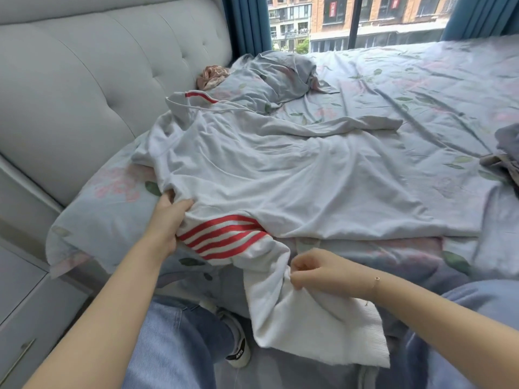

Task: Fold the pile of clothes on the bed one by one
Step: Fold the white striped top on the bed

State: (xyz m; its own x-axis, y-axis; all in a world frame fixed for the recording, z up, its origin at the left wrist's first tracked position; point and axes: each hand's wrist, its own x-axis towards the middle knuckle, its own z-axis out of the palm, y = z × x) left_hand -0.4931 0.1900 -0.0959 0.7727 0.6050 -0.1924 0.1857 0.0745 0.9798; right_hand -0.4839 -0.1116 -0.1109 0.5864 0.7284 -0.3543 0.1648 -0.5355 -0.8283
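Bed [421, 88], floral sheet, padded headboard [84, 80] at left. White shirt [280, 178] spread across the bed's near half; one red-striped sleeve [224, 237] hangs over the near edge. Left hand [168, 220] grips the fabric at the sleeve's shoulder. Right hand [311, 272] pinches the sleeve's lower part. Further clothes [505, 155] at right edge.

Both my forearms bare, no sleeves in view. Left hand [168, 220]: no rings or watch visible. Right hand [314, 272]: thin gold chain bracelet [375, 279] on wrist just behind it, small ring-shaped charm on top. Below hands: light blue jeans [168, 341], faded wash. Between hands, lower down: my sneaker [238, 352], white and black, small white lettering on black patch.
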